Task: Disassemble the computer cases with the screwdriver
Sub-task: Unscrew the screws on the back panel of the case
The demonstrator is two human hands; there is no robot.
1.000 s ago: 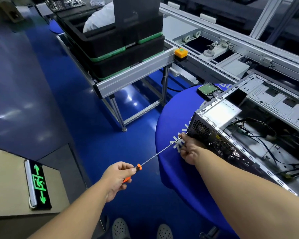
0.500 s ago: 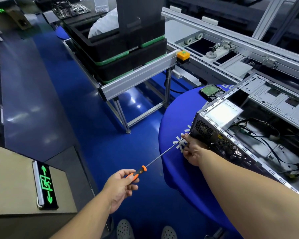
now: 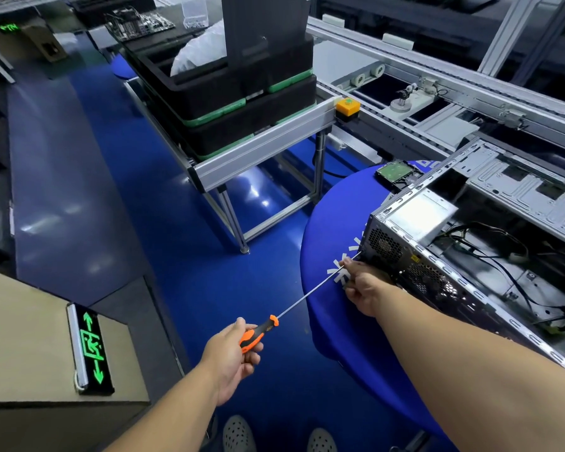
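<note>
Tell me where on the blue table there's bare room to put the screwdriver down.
Bare cloth on the blue table lies between the hard drive and the computer case. The near rim is crowded by the right hand and the screwdriver.

Both bare forearms reach forward. The left hand (image 3: 230, 355) is closed in a fist, knuckles up, pointing toward two o'clock. The right hand (image 3: 362, 287) sits farther out — fingers pinched together, pointing toward eleven o'clock.

Open floor (image 3: 183, 256) left, conveyor frame (image 3: 261, 151) beyond
</note>
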